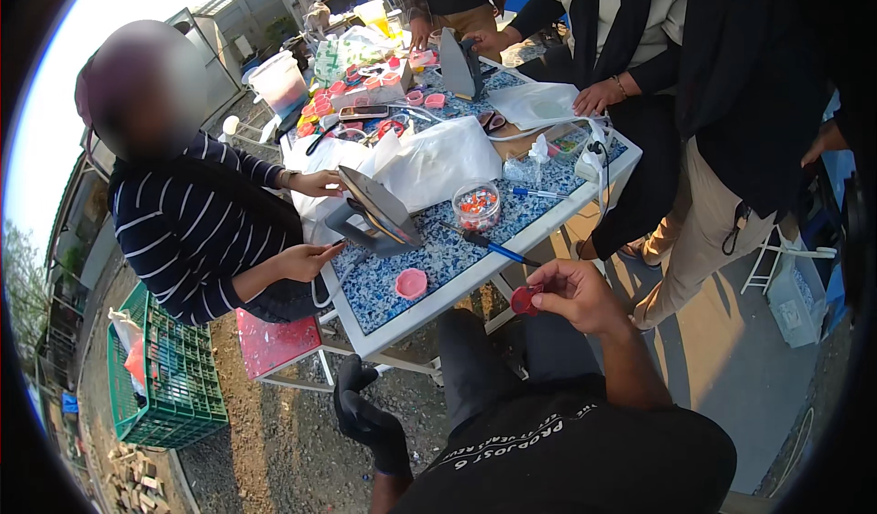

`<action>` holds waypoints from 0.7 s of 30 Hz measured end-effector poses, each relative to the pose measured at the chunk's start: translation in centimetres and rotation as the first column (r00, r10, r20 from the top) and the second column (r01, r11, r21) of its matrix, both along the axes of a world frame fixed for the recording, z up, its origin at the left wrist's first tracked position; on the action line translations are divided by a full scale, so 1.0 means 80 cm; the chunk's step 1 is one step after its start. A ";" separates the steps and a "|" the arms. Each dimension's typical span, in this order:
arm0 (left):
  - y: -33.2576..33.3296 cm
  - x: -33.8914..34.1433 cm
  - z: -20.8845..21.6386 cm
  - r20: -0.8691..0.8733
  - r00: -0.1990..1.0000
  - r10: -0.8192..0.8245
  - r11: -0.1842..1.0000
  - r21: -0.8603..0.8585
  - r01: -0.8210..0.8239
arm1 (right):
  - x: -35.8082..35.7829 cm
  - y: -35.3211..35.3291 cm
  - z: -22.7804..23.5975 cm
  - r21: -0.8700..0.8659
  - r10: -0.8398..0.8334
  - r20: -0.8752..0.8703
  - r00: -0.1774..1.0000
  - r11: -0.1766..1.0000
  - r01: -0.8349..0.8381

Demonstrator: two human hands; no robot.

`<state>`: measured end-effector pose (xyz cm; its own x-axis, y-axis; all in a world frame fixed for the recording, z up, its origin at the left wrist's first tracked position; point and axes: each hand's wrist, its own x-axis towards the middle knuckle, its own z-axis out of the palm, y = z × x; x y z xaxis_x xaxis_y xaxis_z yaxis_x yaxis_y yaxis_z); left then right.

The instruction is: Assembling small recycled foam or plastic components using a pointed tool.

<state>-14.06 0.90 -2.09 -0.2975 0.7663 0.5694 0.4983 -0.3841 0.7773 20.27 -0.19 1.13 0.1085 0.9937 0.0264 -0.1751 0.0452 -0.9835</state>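
My right hand (580,296) pinches a small red round piece (523,300) between thumb and fingers, just off the table's near corner. My left hand (370,418), in a black glove, hangs low beside my leg with its fingers loosely curved and apart, nothing visible in it. On the blue-speckled table (379,302) lies a pink wavy-edged piece (411,284). A slim black-and-blue tool (501,250) juts over the edge close to my right hand. Behind it stands a clear round tub (477,207) of red, orange and white bits.
At left, a person in a striped top holds a clothes iron (382,211). Another iron (459,66) stands at the far side, where other people are. White sheets (438,162), cables, a blue pen (539,192) and pink pieces crowd the table. A green crate (174,377) and red stool (274,342) stand left.
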 end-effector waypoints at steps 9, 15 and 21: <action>0.001 0.104 -0.011 -0.092 0.670 -0.737 0.643 -0.404 0.651 | -0.028 -0.009 0.008 0.016 0.388 0.237 0.891 0.915 -0.403; 0.010 0.168 -0.002 -0.036 0.656 -0.754 0.617 -0.384 0.687 | 0.028 -0.024 -0.015 -0.001 0.232 -0.016 0.972 0.973 -0.232; 0.032 0.243 0.072 0.517 0.647 -0.561 0.501 -0.411 0.762 | 0.083 -0.013 -0.003 0.015 0.084 -0.405 0.910 0.996 -0.085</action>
<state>5.37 3.49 3.64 0.3752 0.9260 -0.0411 0.0080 0.0411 0.9991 26.91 -1.26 0.91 0.0249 0.9997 -0.0053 -0.5614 0.0096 -0.8275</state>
